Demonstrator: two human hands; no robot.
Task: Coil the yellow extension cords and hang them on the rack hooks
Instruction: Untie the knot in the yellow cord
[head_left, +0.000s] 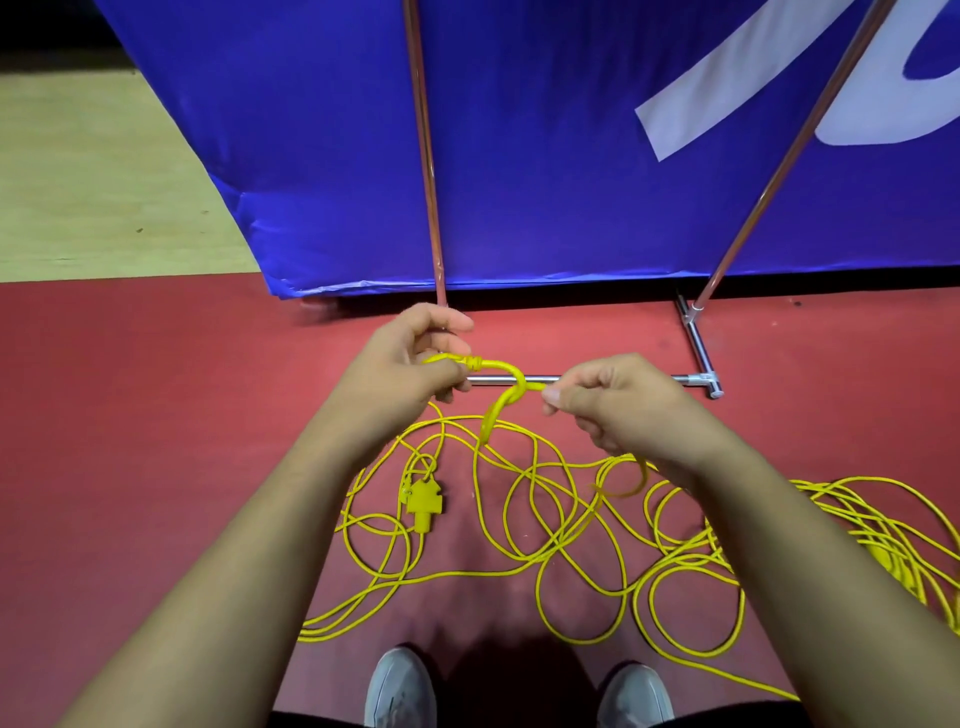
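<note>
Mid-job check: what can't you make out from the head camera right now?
- Rack hooks: the rack poles run off the top edge, so no hooks show.
- Yellow cord: the pile runs past the right edge, so its far end is unseen.
- Knot: its ends vanish inside the left hand and right hand.
</note>
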